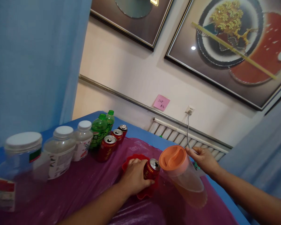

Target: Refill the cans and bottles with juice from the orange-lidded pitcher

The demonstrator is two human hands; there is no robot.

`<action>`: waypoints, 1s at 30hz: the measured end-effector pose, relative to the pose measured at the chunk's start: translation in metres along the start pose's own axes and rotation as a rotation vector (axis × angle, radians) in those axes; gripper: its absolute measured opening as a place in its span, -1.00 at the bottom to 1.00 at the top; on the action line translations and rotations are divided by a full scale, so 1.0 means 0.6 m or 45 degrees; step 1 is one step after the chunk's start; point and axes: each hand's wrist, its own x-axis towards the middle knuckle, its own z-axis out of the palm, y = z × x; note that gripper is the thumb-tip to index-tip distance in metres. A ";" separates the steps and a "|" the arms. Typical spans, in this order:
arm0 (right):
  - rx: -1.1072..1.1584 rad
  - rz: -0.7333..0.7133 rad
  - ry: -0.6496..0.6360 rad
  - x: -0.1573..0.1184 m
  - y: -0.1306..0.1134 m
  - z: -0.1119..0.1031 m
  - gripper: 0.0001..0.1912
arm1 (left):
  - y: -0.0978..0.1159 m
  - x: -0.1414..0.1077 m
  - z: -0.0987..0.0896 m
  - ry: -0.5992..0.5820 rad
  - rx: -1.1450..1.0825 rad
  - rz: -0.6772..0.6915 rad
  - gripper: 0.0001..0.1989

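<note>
My left hand is wrapped round a red drink can with an opened top. The can is over a red scalloped dish; whether it touches the dish is hidden. To the right is a clear pitcher with an orange lid and pale liquid inside, tilted in the view, its spout side near the can. My right hand is closed at the pitcher's upper right side, where its handle is mostly hidden.
Clear jars with white lids line the left side, beside green bottles and more red cans. Purple plastic sheeting covers part of the blue table. Behind are a radiator and a socket with a cable.
</note>
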 end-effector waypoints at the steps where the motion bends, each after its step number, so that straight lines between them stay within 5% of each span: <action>1: 0.003 0.001 -0.004 0.000 0.000 0.000 -0.43 | 0.000 0.000 0.000 0.000 0.000 0.002 -0.39; 30: 0.015 0.037 -0.040 -0.002 -0.003 -0.001 -0.44 | -0.003 0.001 0.001 -0.034 0.018 0.000 -0.38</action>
